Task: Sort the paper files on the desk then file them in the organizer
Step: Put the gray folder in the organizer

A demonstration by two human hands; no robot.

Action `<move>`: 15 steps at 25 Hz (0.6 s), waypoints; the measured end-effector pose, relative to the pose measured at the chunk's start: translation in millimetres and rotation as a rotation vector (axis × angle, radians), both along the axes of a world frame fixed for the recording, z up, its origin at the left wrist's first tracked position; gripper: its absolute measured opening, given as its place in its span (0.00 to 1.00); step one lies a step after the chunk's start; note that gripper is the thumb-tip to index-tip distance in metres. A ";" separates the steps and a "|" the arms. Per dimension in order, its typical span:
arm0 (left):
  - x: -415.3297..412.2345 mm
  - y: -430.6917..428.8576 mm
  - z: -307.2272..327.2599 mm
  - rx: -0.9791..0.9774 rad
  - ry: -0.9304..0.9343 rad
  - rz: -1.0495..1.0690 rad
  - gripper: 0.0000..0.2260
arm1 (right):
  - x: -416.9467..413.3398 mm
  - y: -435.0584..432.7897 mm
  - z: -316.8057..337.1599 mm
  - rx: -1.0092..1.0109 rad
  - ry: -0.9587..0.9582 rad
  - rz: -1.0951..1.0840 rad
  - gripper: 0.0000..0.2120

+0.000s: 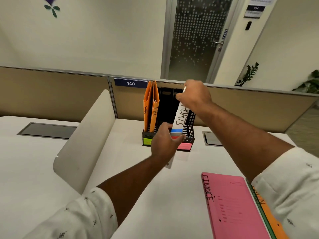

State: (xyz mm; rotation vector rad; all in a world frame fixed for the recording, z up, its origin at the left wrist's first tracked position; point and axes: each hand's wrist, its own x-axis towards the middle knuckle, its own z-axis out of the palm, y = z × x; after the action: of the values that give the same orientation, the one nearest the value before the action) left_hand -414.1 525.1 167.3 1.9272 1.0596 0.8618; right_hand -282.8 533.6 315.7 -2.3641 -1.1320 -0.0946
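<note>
Both hands clamp one white file (180, 119), the right hand (194, 95) pinching its top and the left hand (164, 144) gripping its foot, tilted at the front of the organizer (166, 109) on the surface (138, 187), so filing seems underway: next, lower it squarely into a free slot.

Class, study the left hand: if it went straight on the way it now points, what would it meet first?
Likely the black organizer: the left hand, gripping the white file low down, points at its front from close by. Depth is uncertain.
</note>
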 end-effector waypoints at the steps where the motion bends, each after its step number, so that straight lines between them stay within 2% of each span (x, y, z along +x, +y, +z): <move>1: 3.5 5.4 4.6 0.000 -0.009 -0.019 0.24 | 1.8 2.8 7.4 0.019 -0.012 0.005 0.11; 7: 25.1 58.6 27.3 -0.017 -0.039 -0.138 0.31 | 13.2 28.6 30.2 0.104 -0.036 0.041 0.12; 11: 38.6 105.2 30.2 0.216 0.172 -0.123 0.38 | 20.0 50.3 27.5 0.120 -0.075 0.084 0.20; 15: 50.7 149.9 22.8 0.311 0.366 -0.172 0.43 | 31.3 76.2 8.3 0.129 -0.096 0.086 0.18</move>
State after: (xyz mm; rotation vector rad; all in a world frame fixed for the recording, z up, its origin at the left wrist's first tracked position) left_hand -363.4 675.0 190.1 2.4679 0.9869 0.6174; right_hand -251.5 609.9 324.0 -2.2151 -1.2336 -0.2457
